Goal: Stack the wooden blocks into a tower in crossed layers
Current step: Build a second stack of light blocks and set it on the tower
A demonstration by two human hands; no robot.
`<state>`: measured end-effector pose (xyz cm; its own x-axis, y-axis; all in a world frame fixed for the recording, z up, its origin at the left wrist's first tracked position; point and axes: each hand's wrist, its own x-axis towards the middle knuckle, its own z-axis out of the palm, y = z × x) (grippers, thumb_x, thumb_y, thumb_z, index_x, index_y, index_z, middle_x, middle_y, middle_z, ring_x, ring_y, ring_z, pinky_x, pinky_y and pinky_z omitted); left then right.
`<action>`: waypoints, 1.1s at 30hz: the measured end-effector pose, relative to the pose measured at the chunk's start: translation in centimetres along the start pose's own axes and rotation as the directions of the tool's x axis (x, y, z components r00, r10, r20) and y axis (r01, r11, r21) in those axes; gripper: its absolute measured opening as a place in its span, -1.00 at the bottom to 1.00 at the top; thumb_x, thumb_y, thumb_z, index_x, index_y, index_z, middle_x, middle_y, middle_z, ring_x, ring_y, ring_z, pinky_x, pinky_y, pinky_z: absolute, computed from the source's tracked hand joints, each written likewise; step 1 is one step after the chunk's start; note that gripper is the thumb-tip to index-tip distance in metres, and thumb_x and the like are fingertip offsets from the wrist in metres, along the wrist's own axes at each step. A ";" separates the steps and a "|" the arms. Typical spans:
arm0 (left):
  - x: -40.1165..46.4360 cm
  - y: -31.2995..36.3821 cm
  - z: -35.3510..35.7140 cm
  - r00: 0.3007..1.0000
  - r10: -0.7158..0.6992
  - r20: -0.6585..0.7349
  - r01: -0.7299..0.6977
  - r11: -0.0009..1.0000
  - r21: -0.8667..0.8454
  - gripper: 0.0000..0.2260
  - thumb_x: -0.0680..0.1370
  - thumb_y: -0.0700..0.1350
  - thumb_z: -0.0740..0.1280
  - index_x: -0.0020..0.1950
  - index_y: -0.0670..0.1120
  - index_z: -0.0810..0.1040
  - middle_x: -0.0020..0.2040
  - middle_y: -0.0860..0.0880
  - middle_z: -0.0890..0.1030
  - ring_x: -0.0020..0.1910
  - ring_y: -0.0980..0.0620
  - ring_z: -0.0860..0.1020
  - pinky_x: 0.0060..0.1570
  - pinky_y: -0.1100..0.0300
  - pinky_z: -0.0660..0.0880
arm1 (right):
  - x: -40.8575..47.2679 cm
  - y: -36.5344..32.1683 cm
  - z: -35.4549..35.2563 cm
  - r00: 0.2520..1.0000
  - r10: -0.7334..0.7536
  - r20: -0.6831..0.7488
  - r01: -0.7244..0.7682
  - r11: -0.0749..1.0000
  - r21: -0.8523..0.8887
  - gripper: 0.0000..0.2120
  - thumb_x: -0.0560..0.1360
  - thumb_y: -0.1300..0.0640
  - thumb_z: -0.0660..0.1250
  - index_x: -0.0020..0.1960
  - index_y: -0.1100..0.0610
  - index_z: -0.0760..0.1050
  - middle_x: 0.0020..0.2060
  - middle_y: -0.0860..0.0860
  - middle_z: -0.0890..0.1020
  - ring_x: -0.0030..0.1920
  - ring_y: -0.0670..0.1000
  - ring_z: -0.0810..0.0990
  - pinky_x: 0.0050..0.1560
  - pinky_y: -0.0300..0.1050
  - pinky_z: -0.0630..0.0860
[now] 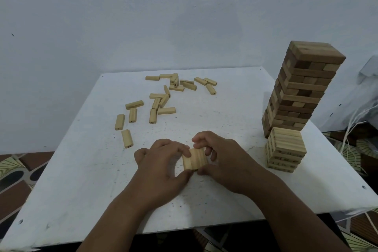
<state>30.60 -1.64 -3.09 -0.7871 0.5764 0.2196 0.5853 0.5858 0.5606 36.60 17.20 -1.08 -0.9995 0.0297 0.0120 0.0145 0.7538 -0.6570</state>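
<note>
A small group of three light wooden blocks (194,158) lies side by side on the white table (214,116), near its front middle. My left hand (163,165) presses against the group's left side and my right hand (225,161) against its right side, fingers curled around it. Several loose light blocks (157,100) are scattered over the far left half of the table. At the right stands a short tower of light blocks (285,150) in crossed layers. Behind it rises a tall, leaning tower of darker blocks (300,92).
A pale wall (143,16) stands behind the table. Patterned floor (16,174) shows at the left, and some white cords (351,129) hang off the right edge.
</note>
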 end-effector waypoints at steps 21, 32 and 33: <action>5.0 12.1 2.1 0.980 0.198 0.000 -0.189 0.936 -0.297 -0.51 0.35 0.14 0.42 0.12 0.40 0.22 0.18 0.34 0.45 0.24 0.15 0.35 0.06 0.34 0.29 | -7.7 0.6 -12.2 0.965 0.054 -0.257 -0.059 0.998 -0.015 -0.39 0.35 0.10 0.56 0.20 -0.23 0.28 0.10 -0.28 0.57 0.02 -0.21 0.52 0.02 -0.30 0.48; 7.5 14.5 5.7 0.975 0.196 0.109 -0.162 0.952 -0.261 -0.49 0.32 0.27 0.39 0.17 0.29 0.24 0.19 0.31 0.41 0.21 0.13 0.36 0.07 0.35 0.30 | -8.7 4.6 -13.7 0.948 0.099 -0.303 -0.096 0.995 0.025 -0.44 0.39 0.16 0.53 0.26 -0.08 0.33 0.18 -0.17 0.59 0.06 -0.22 0.55 -0.01 -0.49 0.44; 7.6 14.5 5.9 0.975 0.189 0.116 -0.154 0.954 -0.256 -0.49 0.32 0.27 0.38 0.17 0.30 0.23 0.20 0.30 0.41 0.21 0.13 0.37 0.04 0.38 0.28 | -8.6 4.8 -13.7 0.948 0.099 -0.301 -0.094 0.995 0.033 -0.44 0.39 0.16 0.54 0.25 -0.08 0.32 0.19 -0.16 0.59 0.07 -0.21 0.56 -0.02 -0.50 0.44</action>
<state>34.28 14.61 2.00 -0.6346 0.7388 0.2270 0.6300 0.3243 0.7057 45.68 29.53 6.00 -0.9378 0.3009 0.1731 0.1073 0.7255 -0.6798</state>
